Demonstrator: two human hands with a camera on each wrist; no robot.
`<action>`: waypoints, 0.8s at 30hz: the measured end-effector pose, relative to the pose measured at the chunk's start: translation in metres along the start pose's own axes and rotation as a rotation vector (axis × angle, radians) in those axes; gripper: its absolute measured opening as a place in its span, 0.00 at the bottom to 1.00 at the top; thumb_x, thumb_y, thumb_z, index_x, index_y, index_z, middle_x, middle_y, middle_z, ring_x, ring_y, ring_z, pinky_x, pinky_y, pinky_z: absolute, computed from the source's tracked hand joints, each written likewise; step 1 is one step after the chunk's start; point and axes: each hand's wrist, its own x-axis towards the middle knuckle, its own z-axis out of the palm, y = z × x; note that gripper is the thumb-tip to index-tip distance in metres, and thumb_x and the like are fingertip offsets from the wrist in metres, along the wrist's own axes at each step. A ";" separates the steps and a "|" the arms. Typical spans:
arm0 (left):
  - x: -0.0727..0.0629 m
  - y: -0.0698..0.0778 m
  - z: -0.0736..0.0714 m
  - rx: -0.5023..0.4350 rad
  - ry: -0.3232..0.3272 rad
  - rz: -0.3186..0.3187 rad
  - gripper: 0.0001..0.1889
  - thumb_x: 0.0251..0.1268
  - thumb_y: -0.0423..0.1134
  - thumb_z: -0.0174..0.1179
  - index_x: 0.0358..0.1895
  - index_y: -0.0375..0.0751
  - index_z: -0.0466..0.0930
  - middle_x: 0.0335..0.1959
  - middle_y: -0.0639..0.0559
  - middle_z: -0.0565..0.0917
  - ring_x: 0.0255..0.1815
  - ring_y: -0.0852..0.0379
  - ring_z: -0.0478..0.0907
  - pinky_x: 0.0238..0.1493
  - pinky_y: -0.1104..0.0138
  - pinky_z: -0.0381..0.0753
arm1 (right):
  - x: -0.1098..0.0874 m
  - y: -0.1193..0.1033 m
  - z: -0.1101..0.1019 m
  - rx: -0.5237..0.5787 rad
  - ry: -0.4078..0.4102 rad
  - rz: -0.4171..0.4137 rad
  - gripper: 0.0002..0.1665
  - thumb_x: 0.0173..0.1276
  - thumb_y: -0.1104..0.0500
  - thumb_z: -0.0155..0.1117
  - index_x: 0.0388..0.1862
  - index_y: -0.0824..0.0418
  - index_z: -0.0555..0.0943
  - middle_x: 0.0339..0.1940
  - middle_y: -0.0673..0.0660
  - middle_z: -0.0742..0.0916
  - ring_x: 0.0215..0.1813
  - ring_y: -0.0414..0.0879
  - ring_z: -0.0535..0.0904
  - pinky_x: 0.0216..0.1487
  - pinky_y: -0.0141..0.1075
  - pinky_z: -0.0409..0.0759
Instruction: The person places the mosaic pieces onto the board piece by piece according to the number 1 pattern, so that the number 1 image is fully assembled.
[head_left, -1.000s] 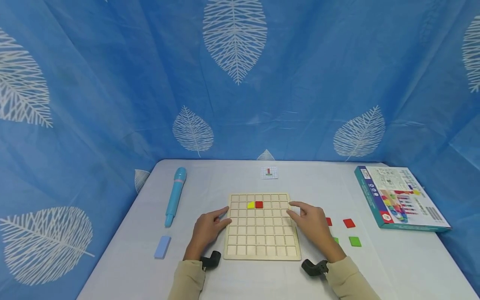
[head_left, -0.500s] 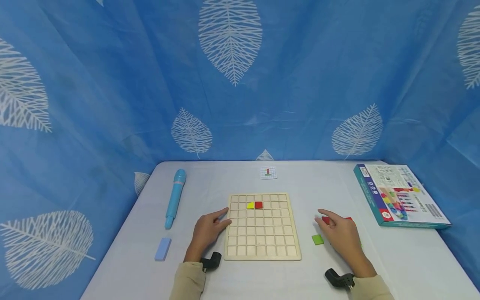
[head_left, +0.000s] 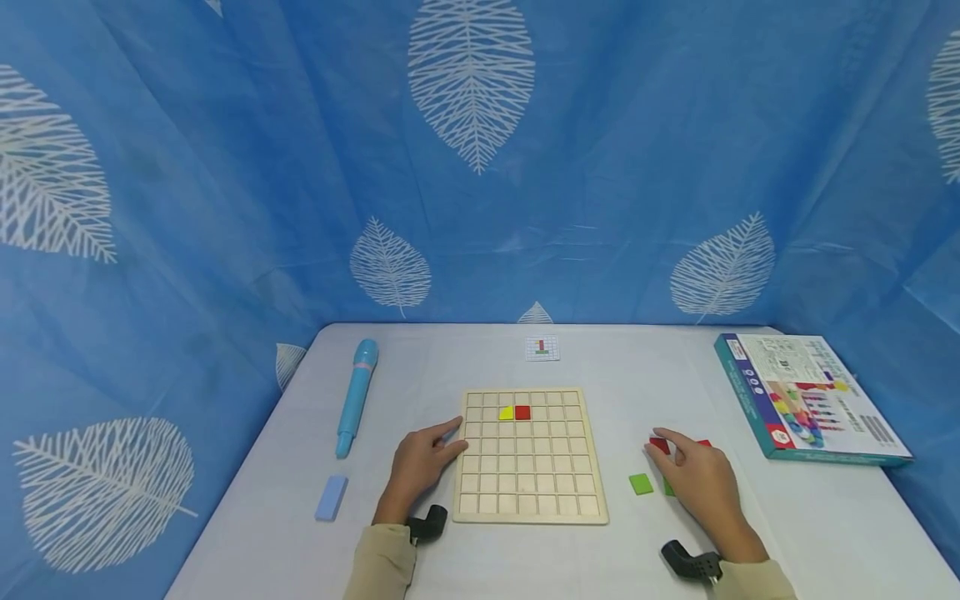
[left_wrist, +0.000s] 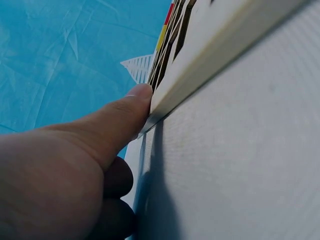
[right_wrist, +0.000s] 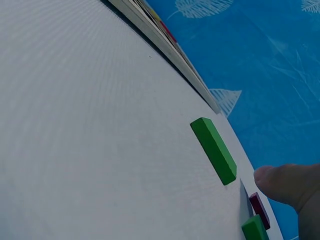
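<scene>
A wooden grid board lies on the white table. In its upper part sit a yellow piece with a slanted corner and a red square tile. My left hand rests at the board's left side, its thumb touching the edge in the left wrist view. My right hand hovers over loose tiles at the right, thumb and forefinger apart on either side of a red tile. Another red tile and a green tile are partly hidden by this hand. A second green tile lies to its left.
A small pattern card lies behind the board. A blue microphone-shaped object and a light-blue block are at the left. A flat printed box is at the back right. Blue leaf-print cloth hangs behind the table.
My right hand has moved from the board's right edge out to the loose tiles and slightly down. My left hand stays at the board's left edge.
</scene>
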 end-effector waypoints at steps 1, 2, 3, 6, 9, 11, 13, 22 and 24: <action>0.000 0.000 0.000 -0.001 0.002 0.007 0.26 0.65 0.53 0.70 0.66 0.55 0.82 0.16 0.60 0.70 0.17 0.61 0.62 0.21 0.67 0.63 | 0.000 0.001 0.000 -0.004 0.006 -0.004 0.22 0.63 0.54 0.78 0.53 0.64 0.87 0.11 0.47 0.66 0.19 0.44 0.60 0.24 0.37 0.57; 0.000 -0.001 0.001 -0.002 0.003 0.012 0.26 0.65 0.53 0.70 0.66 0.55 0.82 0.15 0.60 0.70 0.17 0.62 0.62 0.21 0.67 0.63 | 0.000 0.001 0.000 -0.006 0.014 -0.010 0.22 0.63 0.54 0.78 0.53 0.64 0.87 0.11 0.46 0.66 0.19 0.44 0.60 0.24 0.37 0.57; 0.001 -0.001 0.001 -0.001 0.003 0.014 0.26 0.65 0.53 0.70 0.66 0.55 0.82 0.15 0.60 0.70 0.17 0.62 0.62 0.21 0.67 0.63 | 0.000 0.002 0.001 -0.007 0.020 -0.014 0.22 0.62 0.54 0.78 0.52 0.63 0.88 0.11 0.46 0.66 0.19 0.44 0.60 0.24 0.37 0.57; 0.001 0.000 0.000 0.000 0.002 0.016 0.26 0.65 0.53 0.70 0.65 0.54 0.82 0.15 0.60 0.70 0.17 0.62 0.62 0.21 0.67 0.63 | 0.000 0.004 0.001 -0.007 0.028 -0.020 0.21 0.62 0.54 0.78 0.51 0.63 0.88 0.11 0.46 0.66 0.18 0.44 0.60 0.24 0.37 0.56; 0.000 0.000 0.000 0.000 -0.001 0.016 0.26 0.65 0.53 0.70 0.65 0.54 0.82 0.15 0.60 0.69 0.17 0.62 0.62 0.21 0.67 0.63 | 0.000 0.004 0.001 -0.001 0.026 -0.016 0.21 0.62 0.54 0.78 0.51 0.64 0.88 0.11 0.46 0.66 0.18 0.44 0.59 0.24 0.37 0.56; 0.000 0.000 0.000 0.001 -0.002 0.015 0.26 0.65 0.53 0.70 0.66 0.54 0.82 0.15 0.60 0.69 0.17 0.62 0.62 0.21 0.67 0.62 | 0.000 0.004 0.001 0.002 0.024 -0.015 0.22 0.62 0.54 0.78 0.51 0.64 0.88 0.11 0.47 0.65 0.18 0.44 0.59 0.23 0.37 0.56; 0.000 0.000 0.000 0.003 -0.003 0.010 0.26 0.65 0.53 0.70 0.66 0.54 0.82 0.15 0.60 0.69 0.16 0.62 0.62 0.21 0.67 0.62 | 0.000 0.004 0.001 0.004 0.025 -0.013 0.22 0.62 0.54 0.78 0.51 0.65 0.88 0.11 0.47 0.65 0.18 0.44 0.59 0.23 0.37 0.56; 0.001 0.001 0.000 0.005 0.001 0.019 0.26 0.65 0.53 0.70 0.66 0.54 0.82 0.15 0.60 0.69 0.16 0.62 0.62 0.20 0.67 0.62 | 0.002 0.005 0.000 0.009 0.001 0.021 0.23 0.62 0.52 0.78 0.50 0.67 0.87 0.12 0.48 0.66 0.18 0.44 0.60 0.23 0.37 0.56; 0.000 0.001 0.000 0.005 0.002 0.020 0.26 0.65 0.53 0.70 0.66 0.54 0.82 0.15 0.60 0.69 0.16 0.62 0.61 0.20 0.67 0.62 | 0.002 0.005 0.001 0.010 -0.012 0.030 0.24 0.62 0.51 0.78 0.51 0.67 0.87 0.12 0.48 0.67 0.19 0.44 0.61 0.24 0.37 0.56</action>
